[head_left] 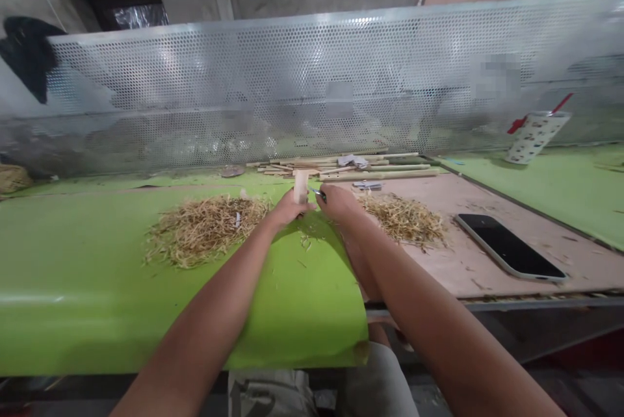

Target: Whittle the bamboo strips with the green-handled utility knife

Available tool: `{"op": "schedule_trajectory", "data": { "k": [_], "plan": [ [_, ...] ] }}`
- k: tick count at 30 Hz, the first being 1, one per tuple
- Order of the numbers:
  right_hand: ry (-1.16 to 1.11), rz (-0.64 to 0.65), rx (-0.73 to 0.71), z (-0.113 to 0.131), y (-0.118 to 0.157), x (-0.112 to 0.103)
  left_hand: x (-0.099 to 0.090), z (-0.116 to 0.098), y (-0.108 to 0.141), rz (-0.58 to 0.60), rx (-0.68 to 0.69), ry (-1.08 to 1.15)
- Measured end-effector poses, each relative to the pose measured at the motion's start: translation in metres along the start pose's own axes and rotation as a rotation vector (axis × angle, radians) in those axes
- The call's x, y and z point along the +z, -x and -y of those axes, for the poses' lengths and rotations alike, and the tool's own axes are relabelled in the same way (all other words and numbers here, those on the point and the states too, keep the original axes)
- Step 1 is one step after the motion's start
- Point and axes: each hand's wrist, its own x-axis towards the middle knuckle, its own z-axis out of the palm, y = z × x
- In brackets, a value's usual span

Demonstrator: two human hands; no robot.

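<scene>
My left hand [287,209] is closed around a pale, flat strip [301,186] that looks like wood or bamboo and stands nearly upright. My right hand [340,202] grips a small knife [320,194], its thin blade pointing left at the strip's edge. Whether the blade touches the strip I cannot tell. To the left of my hands lies a heap of thin, curly straw-coloured shavings [207,228]. Another shavings heap [407,219] is partly behind my right forearm. A few loose curls lie on the green sheet [312,293] below my hands.
Behind my hands lie several long pale sticks [380,175] and grey scraps [353,161]. A phone [509,245] rests at right on the pinkish board [468,274]. A patterned tumbler [536,138] with a red straw stands farther back. A perforated metal panel [273,79] closes off the rear.
</scene>
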Motion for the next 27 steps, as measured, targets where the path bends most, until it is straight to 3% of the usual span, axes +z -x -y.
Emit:
{"op": "schedule_trajectory", "data": {
  "k": [12,20,27],
  "plan": [
    [0.073,0.139,-0.1,0.001,0.002,0.002,0.003,0.002,0.0,-0.029,0.096,-0.182],
    [0.082,0.074,-0.029,0.008,0.001,0.0,0.001,0.012,-0.006,-0.015,0.118,-0.183],
    [0.054,0.043,0.043,0.015,0.003,-0.002,0.004,0.017,-0.01,-0.081,0.124,-0.153]
  ]
}}
